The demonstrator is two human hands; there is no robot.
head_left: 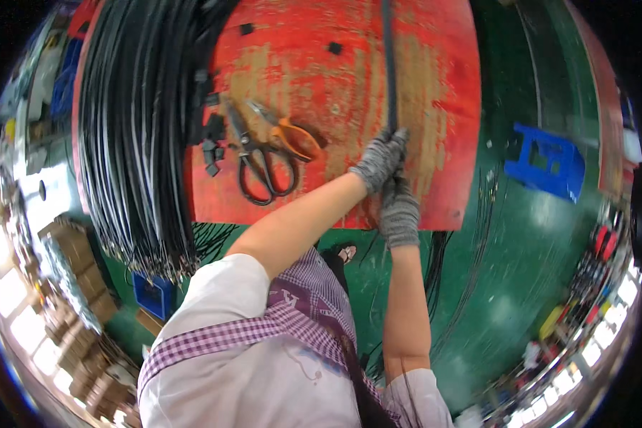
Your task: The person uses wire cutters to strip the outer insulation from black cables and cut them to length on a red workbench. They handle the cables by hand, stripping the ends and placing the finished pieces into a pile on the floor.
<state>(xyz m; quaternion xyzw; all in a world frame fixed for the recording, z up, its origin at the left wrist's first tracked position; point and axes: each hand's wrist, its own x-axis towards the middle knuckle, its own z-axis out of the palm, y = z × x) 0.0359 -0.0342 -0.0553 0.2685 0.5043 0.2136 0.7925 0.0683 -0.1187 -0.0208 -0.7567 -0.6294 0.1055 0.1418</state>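
Note:
Both hands wear grey knit gloves. My left hand (380, 160) is closed around a long black cable bundle (389, 64) that runs straight away across the worn red table (435, 85). My right hand (399, 211) grips the same bundle just below the left, at the table's near edge. Black-handled scissors (258, 162) and orange-handled snips (287, 133) lie on the table to the left of my hands.
A thick sheaf of black cables (132, 128) hangs over the table's left side. Small black clips (210, 146) lie beside it. A blue plastic stool (547, 160) stands on the green floor at right. Loose wires trail on the floor. Cardboard boxes (82, 278) stack at left.

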